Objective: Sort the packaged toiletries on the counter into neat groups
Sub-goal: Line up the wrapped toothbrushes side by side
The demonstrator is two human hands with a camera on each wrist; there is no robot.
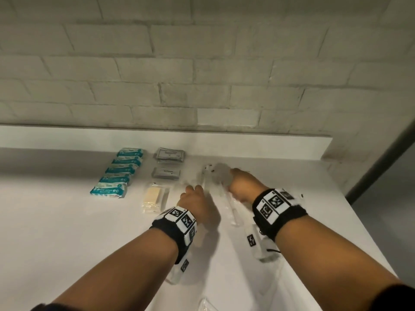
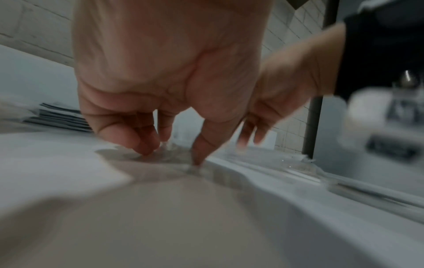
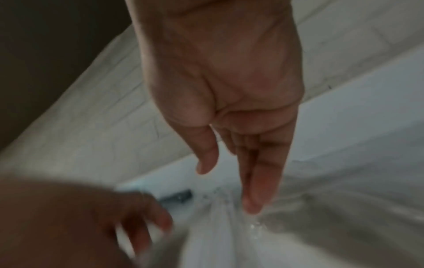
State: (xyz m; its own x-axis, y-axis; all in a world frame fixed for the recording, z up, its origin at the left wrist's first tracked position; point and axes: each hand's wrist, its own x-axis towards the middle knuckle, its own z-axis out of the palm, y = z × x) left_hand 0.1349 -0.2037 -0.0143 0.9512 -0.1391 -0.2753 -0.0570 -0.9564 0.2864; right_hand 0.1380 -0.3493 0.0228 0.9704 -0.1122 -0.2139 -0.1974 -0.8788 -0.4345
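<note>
White counter [image 1: 67, 221] by the brick wall, both hands down on clear long packets [image 1: 233, 209] right of the sorted rows: left hand [image 1: 195, 198] curled pinching, right hand [image 1: 242, 185] fingers straight, probably lining them up next.

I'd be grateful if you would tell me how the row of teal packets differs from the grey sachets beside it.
The teal packets are teal and white; the grey sachets are grey. The teal packets lie in a single overlapping row running toward the wall, while the grey sachets form a stack by the wall with one set apart in front. Both groups lie on the white counter, untouched by either hand.
</note>
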